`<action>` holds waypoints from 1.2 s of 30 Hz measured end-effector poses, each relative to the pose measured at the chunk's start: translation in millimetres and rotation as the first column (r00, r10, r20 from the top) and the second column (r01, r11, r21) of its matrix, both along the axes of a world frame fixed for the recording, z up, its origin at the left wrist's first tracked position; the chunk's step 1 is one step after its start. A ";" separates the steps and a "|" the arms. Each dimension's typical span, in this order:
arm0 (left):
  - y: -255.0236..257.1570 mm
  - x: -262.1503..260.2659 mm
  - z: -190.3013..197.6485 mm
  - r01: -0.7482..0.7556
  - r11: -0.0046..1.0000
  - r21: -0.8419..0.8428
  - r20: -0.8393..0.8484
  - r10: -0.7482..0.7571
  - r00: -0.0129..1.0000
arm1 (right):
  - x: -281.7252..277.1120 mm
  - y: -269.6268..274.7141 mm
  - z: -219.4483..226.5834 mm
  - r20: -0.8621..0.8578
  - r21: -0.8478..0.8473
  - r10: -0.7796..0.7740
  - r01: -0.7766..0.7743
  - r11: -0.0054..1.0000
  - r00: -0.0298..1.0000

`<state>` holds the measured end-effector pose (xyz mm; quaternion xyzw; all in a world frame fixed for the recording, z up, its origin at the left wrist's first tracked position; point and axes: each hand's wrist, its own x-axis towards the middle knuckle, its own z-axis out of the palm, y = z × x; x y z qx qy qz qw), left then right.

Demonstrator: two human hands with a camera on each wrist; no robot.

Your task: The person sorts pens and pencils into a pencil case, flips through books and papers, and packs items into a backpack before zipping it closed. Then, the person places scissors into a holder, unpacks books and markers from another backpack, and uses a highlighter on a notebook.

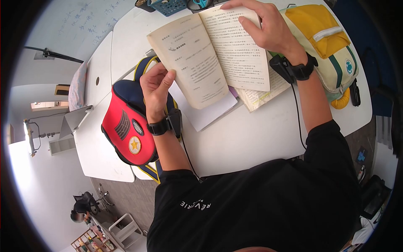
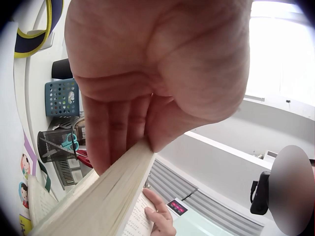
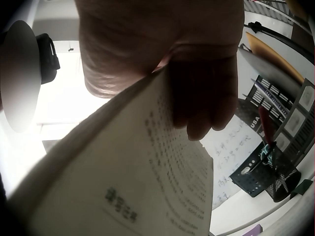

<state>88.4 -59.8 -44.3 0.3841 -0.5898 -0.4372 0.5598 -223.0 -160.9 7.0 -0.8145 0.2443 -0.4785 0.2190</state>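
An open paperback book (image 1: pixel 189 54) with printed pages is held up over the table, tilted toward the head camera. My left hand (image 1: pixel 156 86) grips its left side, thumb on the page and fingers behind the cover; the left wrist view shows the thick page block (image 2: pixel 106 196) pinched there. At the upper right of the book is my right hand (image 1: pixel 268 27), its thumb lying over the page and a finger at the top edge. In the right wrist view a page edge runs between the thumb side and the curled fingers (image 3: pixel 199 130). Beneath lies another printed book (image 1: pixel 260 98).
A red and navy backpack (image 1: pixel 130 130) lies left of the books, a cream and yellow bag (image 1: pixel 336 46) to the right. White paper (image 1: pixel 201 115) sits under the books. A blue basket (image 1: pixel 168 6) and mesh pen holder (image 2: pixel 54 146) stand at the back. Cables (image 1: pixel 299 117) hang from both wrists.
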 end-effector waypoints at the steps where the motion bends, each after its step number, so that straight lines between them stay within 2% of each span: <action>1: 0.1 -0.1 0.7 -0.001 1.000 0.000 -0.001 0.001 1.000 | 0.3 0.1 0.0 0.000 -0.001 -0.001 0.001 1.000 1.000; 26: 2.4 1.8 1.3 0.025 1.000 -0.011 0.017 -0.025 1.000 | -0.6 6.6 7.3 -0.010 0.057 -0.017 0.018 0.998 1.000; 32: 2.4 1.7 0.1 0.020 1.000 -0.016 0.028 -0.019 0.999 | -1.2 -4.2 -4.8 0.020 -0.010 0.011 -0.011 1.000 1.000; 36: 2.1 3.8 -1.2 0.030 0.999 -0.023 0.041 -0.029 0.999 | -1.8 5.4 6.5 -0.009 0.079 -0.017 0.017 0.997 1.000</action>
